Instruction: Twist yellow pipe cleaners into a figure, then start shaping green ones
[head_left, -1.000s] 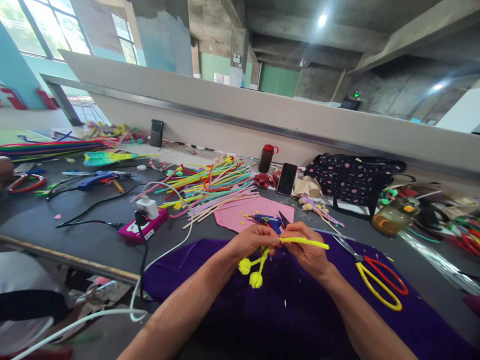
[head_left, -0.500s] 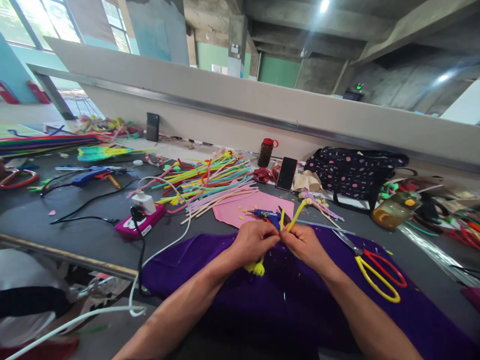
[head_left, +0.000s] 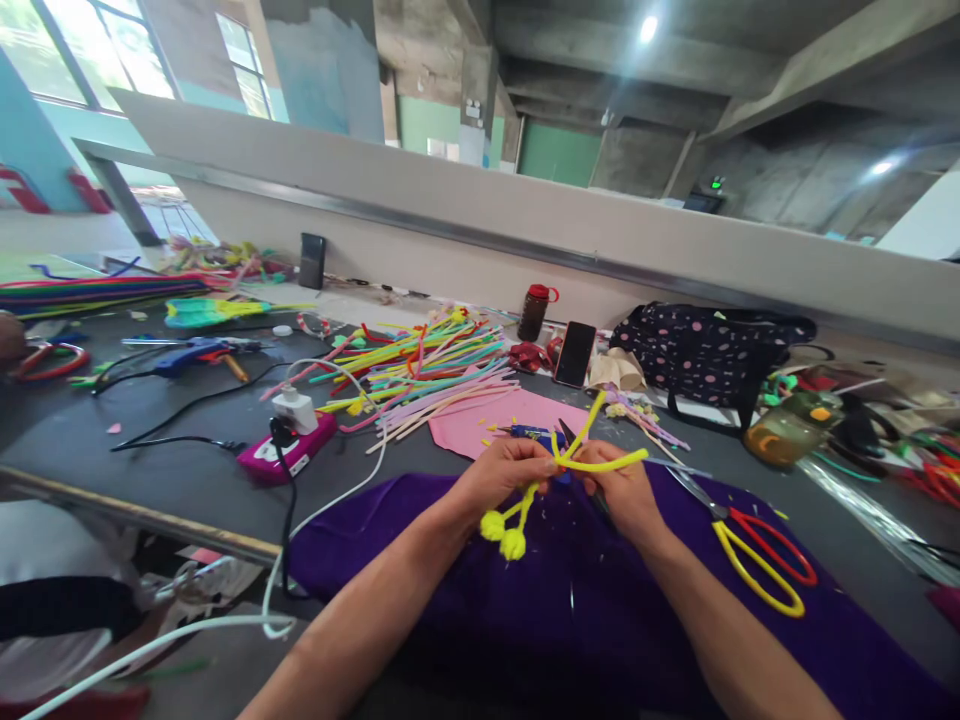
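Note:
Both hands meet over a purple cloth (head_left: 465,590) at the table's near edge. My left hand (head_left: 504,472) pinches yellow pipe cleaners (head_left: 592,462) where they cross; two stems with yellow pompom ends (head_left: 504,533) dangle below it. My right hand (head_left: 621,488) grips the same yellow pipe cleaners, whose free ends stick up and out to the right. Just behind the hands lies a blue glue gun (head_left: 534,433) on a pink sheet (head_left: 480,420).
Red-and-yellow scissors (head_left: 757,560) lie on the cloth to the right. A heap of coloured pipe cleaners (head_left: 420,370), a pink power strip (head_left: 289,450) with cables, a phone (head_left: 575,354), a bottle (head_left: 534,312) and a dotted bag (head_left: 705,355) crowd the table behind.
The pompom ends swung under my left hand and hang free again. The free yellow ends went from lying rightward to upright, and now splay up and right.

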